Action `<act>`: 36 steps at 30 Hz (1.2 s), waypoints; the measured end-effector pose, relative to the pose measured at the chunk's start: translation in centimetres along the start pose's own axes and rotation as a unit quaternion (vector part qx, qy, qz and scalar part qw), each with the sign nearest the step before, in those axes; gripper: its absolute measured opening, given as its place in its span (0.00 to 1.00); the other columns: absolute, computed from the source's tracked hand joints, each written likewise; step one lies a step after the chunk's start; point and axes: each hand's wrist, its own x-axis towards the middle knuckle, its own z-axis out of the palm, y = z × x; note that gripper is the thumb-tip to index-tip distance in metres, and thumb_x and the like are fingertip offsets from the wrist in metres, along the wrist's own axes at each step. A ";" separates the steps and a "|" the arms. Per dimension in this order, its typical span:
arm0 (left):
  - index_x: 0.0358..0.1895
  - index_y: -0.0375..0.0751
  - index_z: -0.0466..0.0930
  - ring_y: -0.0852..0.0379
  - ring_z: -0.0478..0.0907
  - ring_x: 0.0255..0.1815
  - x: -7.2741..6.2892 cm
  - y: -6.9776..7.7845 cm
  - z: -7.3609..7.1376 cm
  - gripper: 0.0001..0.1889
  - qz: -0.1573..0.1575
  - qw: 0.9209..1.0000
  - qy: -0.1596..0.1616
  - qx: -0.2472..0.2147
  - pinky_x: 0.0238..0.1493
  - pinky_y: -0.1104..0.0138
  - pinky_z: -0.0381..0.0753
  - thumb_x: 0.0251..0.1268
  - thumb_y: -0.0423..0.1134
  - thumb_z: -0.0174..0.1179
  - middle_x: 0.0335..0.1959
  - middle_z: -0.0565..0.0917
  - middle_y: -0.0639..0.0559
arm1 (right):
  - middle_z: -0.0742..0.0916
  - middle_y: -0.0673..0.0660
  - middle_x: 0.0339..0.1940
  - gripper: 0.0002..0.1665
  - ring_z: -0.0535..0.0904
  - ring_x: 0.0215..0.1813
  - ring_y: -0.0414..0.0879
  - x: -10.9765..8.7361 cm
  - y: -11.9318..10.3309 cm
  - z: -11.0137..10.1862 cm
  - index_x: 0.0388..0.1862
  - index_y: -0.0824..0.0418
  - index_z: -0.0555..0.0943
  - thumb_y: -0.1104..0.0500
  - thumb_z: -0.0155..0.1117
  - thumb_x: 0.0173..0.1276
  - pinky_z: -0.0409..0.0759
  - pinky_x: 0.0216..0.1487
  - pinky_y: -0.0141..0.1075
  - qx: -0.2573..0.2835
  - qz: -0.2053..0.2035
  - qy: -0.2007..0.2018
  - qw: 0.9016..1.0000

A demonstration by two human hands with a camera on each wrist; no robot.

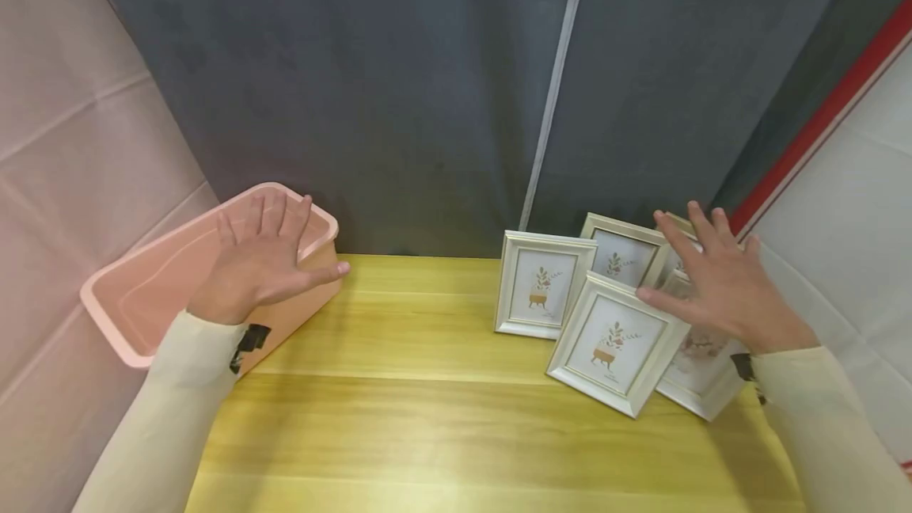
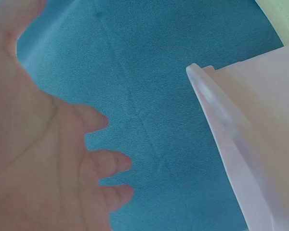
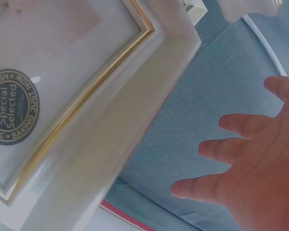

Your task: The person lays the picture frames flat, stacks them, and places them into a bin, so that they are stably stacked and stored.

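Observation:
My left hand (image 1: 260,264) is spread wide above a pink plastic bin (image 1: 114,291), holding nothing. In the left wrist view the palm (image 2: 38,144) faces the camera, apart from the bin's rim (image 2: 216,96). On the right, my right hand (image 1: 727,283) hovers with splayed fingers over a group of white picture frames, partly hiding those behind it. The front frame (image 1: 620,343) and the left frame (image 1: 545,283) show a potted plant print. Behind them stands another frame (image 1: 623,248). Close to the right wrist camera is a frame (image 3: 111,101) with a round dark label.
The bin and frames stand on a yellow wood-grain table (image 1: 399,418). A dark grey curtain (image 1: 370,101) with a pale seam rises behind it. Pinkish cloth (image 1: 64,141) hangs at the left, and a white panel with a red edge (image 1: 819,117) borders the right.

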 end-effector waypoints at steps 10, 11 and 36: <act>0.88 0.49 0.29 0.28 0.33 0.88 -0.9 -0.4 0.8 0.64 0.026 0.999 0.045 -0.013 0.73 0.19 0.36 0.64 0.85 0.46 0.89 0.30 0.41 | 0.58 0.70 0.87 0.63 0.51 0.85 0.73 -0.5 -1.3 0.4 0.88 0.44 0.56 0.22 0.67 0.62 0.56 0.66 0.84 -0.031 -0.027 0.028 0.999; 0.88 0.48 0.30 0.29 0.35 0.88 -1.0 -0.5 0.8 0.63 0.029 0.998 0.055 -0.016 0.74 0.20 0.38 0.64 0.83 0.47 0.89 0.32 0.41 | 0.59 0.70 0.87 0.62 0.51 0.86 0.72 -0.6 -1.3 0.6 0.87 0.45 0.58 0.23 0.68 0.61 0.57 0.66 0.84 -0.028 -0.030 0.037 0.998; 0.75 0.40 0.72 0.35 0.69 0.74 -2.8 0.7 4.9 0.39 0.101 0.947 0.278 -0.129 0.71 0.39 0.70 0.64 0.55 0.69 0.73 0.75 0.39 | 0.82 0.59 0.68 0.48 0.76 0.66 0.56 -2.1 -1.0 4.1 0.75 0.54 0.76 0.53 0.83 0.55 0.73 0.58 0.53 0.147 -0.091 0.164 0.971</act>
